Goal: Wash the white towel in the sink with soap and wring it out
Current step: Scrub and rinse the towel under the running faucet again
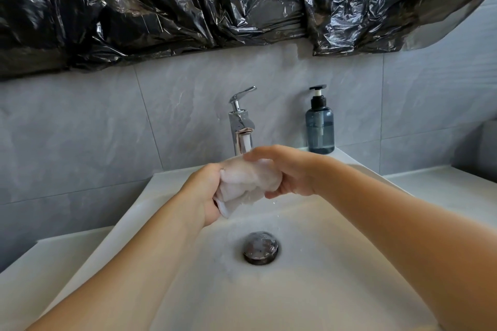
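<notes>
Nearest the camera, two bare forearms reach in from the lower corners over the white rectangular ceramic sink, whose basin floor looks wet around the round dark metal drain plug; faint foam or water film surrounds the plug, and droplets fall just above it. Above the basin, the left hand is clenched around the lower left end of the bunched white cloth towel, fingers wrapped over it and a folded corner protruding below the palm. The right hand grasps the upper right end, fingers curled over the top of the bundle. The towel is thus held clear of the basin floor, compressed between both hands, directly under the spout. This opposed two-handed grip is judged consistent with squeezing or rubbing the cloth; holding it over the basin lets the runoff drain. Whether this is the wash or the final wring cannot be determined. Behind the hands stands the chrome single-lever tap, with what appears to be a stream running from the spout onto the towel. To its right, on the sink's rear ledge, stands the translucent blue pump bottle with black dispenser head, partly filled and within reach of the right hand. Grey stone-look wall tiles back the sink, and crumpled black plastic sheeting covers the wall above.
</notes>
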{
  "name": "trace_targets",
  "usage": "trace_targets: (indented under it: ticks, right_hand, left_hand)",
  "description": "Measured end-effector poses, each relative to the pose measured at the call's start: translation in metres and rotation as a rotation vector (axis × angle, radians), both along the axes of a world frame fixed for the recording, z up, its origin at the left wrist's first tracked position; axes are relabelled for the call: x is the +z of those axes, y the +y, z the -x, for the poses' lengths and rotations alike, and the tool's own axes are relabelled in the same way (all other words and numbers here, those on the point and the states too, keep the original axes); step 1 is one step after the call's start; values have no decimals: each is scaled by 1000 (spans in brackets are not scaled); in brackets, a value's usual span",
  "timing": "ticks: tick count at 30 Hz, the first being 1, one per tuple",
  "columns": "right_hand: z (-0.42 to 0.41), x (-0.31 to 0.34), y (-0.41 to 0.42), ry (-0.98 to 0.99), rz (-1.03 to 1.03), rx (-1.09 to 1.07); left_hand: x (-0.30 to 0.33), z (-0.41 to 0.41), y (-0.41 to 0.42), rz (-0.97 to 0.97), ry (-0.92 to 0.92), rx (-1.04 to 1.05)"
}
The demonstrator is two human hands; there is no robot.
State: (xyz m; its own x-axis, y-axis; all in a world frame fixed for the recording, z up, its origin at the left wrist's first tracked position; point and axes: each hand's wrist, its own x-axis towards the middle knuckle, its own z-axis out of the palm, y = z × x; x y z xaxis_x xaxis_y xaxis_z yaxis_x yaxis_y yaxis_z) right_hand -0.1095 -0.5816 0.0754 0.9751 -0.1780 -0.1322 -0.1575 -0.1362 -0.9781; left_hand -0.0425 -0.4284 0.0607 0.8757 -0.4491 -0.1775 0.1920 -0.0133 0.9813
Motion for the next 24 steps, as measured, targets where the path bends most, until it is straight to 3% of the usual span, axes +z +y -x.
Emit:
trace_targets:
  ticks: [4,10,18,24]
  right_hand:
    - [-3,-3,5,-15,77,-109]
    - [2,-2,-4,47,112,-277]
    - [3,4,6,22,164,-214]
    - [0,2,2,-62,152,-296]
  left_hand:
    - [2,3,-1,-37,-16,16]
    - [4,12,-6,-54,-40,-161]
    - [0,7,-1,-59,-36,41]
    - [2,16,-7,-82,-164,7]
